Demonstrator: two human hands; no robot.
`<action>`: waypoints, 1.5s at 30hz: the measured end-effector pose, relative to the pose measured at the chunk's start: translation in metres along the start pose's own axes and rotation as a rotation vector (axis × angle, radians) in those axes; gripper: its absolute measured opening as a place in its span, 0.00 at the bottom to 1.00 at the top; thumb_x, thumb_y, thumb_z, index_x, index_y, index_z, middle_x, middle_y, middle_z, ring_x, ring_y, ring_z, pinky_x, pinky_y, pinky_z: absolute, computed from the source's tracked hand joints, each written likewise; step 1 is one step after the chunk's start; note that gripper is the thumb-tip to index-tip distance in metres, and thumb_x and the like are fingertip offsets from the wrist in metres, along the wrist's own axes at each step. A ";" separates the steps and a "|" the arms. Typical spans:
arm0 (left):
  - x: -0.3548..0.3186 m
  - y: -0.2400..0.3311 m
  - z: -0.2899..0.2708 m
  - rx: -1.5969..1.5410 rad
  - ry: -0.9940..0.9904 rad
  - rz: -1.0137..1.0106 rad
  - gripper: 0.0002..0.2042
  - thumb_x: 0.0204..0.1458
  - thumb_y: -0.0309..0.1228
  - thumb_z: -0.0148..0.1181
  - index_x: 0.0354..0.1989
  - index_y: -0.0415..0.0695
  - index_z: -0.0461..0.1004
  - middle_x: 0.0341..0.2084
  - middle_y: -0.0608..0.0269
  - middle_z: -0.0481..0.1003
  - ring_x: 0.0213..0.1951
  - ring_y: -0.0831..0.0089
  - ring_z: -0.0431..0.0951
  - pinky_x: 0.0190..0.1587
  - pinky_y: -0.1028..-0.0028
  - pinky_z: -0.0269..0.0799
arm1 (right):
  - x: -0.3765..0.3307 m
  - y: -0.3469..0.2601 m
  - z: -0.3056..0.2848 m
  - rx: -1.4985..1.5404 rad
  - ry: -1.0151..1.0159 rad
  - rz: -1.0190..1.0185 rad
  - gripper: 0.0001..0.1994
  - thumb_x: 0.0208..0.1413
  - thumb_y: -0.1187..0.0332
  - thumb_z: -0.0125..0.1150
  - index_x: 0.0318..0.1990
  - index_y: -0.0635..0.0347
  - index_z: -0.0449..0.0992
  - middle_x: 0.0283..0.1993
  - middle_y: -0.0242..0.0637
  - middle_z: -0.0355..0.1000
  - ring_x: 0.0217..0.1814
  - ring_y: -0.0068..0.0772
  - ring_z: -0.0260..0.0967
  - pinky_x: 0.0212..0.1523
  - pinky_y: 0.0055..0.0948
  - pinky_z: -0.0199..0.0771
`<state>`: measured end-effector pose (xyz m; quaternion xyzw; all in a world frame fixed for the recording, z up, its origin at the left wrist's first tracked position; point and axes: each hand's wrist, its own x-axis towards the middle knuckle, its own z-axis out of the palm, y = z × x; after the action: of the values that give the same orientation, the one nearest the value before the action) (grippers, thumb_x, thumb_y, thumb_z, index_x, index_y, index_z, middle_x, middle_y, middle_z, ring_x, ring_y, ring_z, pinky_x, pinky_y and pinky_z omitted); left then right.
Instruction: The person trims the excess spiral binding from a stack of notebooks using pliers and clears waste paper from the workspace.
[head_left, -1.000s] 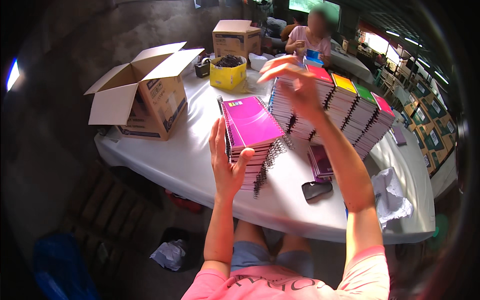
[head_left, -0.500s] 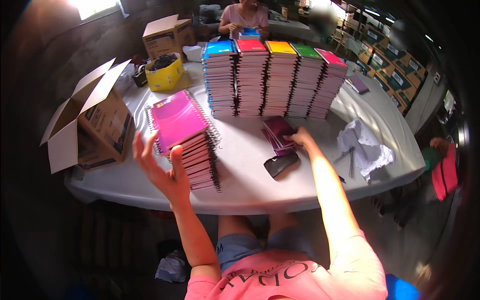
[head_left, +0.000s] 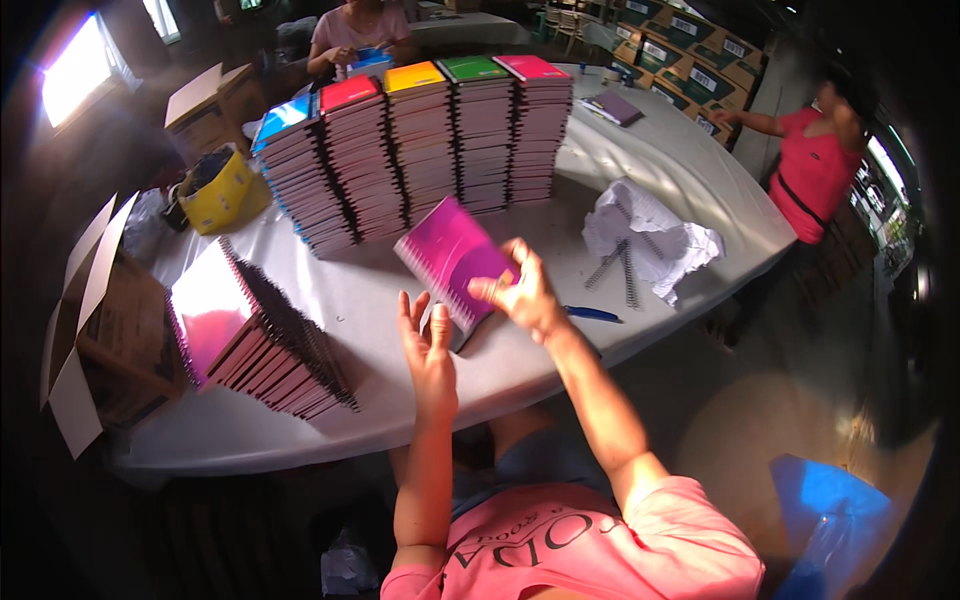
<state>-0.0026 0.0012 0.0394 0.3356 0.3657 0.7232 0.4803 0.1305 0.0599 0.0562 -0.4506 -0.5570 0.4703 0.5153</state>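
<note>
A purple spiral notebook (head_left: 450, 250) is held tilted above the table in my right hand (head_left: 525, 295), which grips its right edge. My left hand (head_left: 432, 355) is open, fingers apart, by the notebook's lower spiral edge; I cannot tell if it touches. Partly hidden beneath the notebook is a dark object (head_left: 470, 335) on the table. To the left stands a stack of spiral notebooks (head_left: 270, 365), its top cover bright with glare. Tall notebook stacks with blue (head_left: 286, 120), red (head_left: 350, 92), yellow (head_left: 414, 75), green (head_left: 472, 68) and pink (head_left: 534, 67) covers stand beyond my hands.
Crumpled white paper (head_left: 655, 235) with loose wire spirals (head_left: 628, 270) lies at right, near a blue pen (head_left: 593, 314). An open carton (head_left: 125, 335) and a yellow container (head_left: 218, 198) are at left. One person (head_left: 360, 35) sits across; another (head_left: 815, 160) stands at right.
My right hand has lifted a purple notebook from the small pile by the dark object. My left hand has moved from the left stack toward it. The view has turned.
</note>
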 end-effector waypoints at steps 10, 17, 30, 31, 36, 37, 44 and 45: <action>-0.009 0.048 -0.042 1.582 -0.515 0.563 0.19 0.48 0.27 0.55 0.51 0.57 0.70 0.34 0.75 0.72 0.47 0.75 0.68 0.60 0.40 0.34 | 0.017 0.051 -0.173 -1.216 0.540 0.243 0.23 0.50 0.63 0.61 0.50 0.58 0.60 0.43 0.57 0.72 0.44 0.60 0.70 0.43 0.48 0.71; -0.023 -0.001 -0.060 1.707 -0.359 0.770 0.25 0.45 0.44 0.61 0.55 0.57 0.68 0.36 0.70 0.68 0.48 0.66 0.66 0.58 0.37 0.34 | 0.067 0.063 -0.245 -1.413 0.434 0.382 0.26 0.49 0.73 0.51 0.58 0.62 0.57 0.49 0.59 0.69 0.52 0.62 0.66 0.52 0.49 0.68; -0.031 -0.036 -0.041 1.535 0.131 0.766 0.24 0.25 0.53 0.69 0.24 0.51 0.67 0.34 0.63 0.64 0.44 0.59 0.63 0.44 0.48 0.51 | -0.062 -0.004 -0.054 -0.475 -0.281 -0.106 0.11 0.48 0.70 0.65 0.41 0.56 0.80 0.29 0.35 0.74 0.33 0.24 0.70 0.37 0.23 0.69; -0.032 -0.035 -0.041 1.530 0.131 0.757 0.24 0.25 0.52 0.69 0.25 0.51 0.67 0.34 0.63 0.64 0.44 0.59 0.63 0.44 0.48 0.51 | -0.065 0.000 -0.043 -0.421 -0.259 -0.147 0.11 0.47 0.71 0.65 0.40 0.56 0.80 0.31 0.34 0.73 0.33 0.26 0.70 0.37 0.23 0.70; -0.031 -0.037 -0.042 1.493 0.153 0.792 0.23 0.23 0.49 0.68 0.26 0.52 0.67 0.35 0.64 0.64 0.45 0.60 0.62 0.44 0.48 0.52 | -0.066 0.008 -0.028 -0.391 -0.234 -0.132 0.11 0.48 0.76 0.64 0.41 0.57 0.80 0.37 0.34 0.71 0.40 0.25 0.68 0.42 0.22 0.70; -0.032 -0.039 -0.042 1.505 0.169 0.788 0.23 0.23 0.49 0.68 0.26 0.52 0.67 0.35 0.64 0.64 0.45 0.60 0.62 0.45 0.48 0.52 | -0.064 0.009 -0.026 -0.387 -0.248 -0.139 0.11 0.47 0.75 0.65 0.40 0.57 0.80 0.37 0.34 0.72 0.39 0.25 0.69 0.40 0.23 0.70; -0.034 -0.033 -0.041 1.493 0.133 0.715 0.22 0.22 0.48 0.68 0.28 0.53 0.70 0.32 0.68 0.65 0.44 0.63 0.64 0.46 0.48 0.52 | -0.059 0.004 -0.026 -0.217 -0.494 0.008 0.10 0.51 0.72 0.62 0.42 0.59 0.79 0.35 0.34 0.72 0.39 0.23 0.69 0.41 0.21 0.70; -0.034 -0.031 -0.041 1.498 0.117 0.692 0.23 0.22 0.48 0.68 0.28 0.53 0.70 0.32 0.69 0.65 0.43 0.64 0.64 0.46 0.48 0.52 | -0.057 0.006 -0.030 -0.211 -0.543 0.052 0.10 0.53 0.70 0.61 0.43 0.59 0.78 0.34 0.34 0.72 0.37 0.22 0.69 0.38 0.21 0.70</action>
<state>-0.0123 -0.0310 -0.0119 0.6224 0.6511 0.4112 -0.1401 0.1642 0.0063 0.0424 -0.3736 -0.7085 0.5262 0.2855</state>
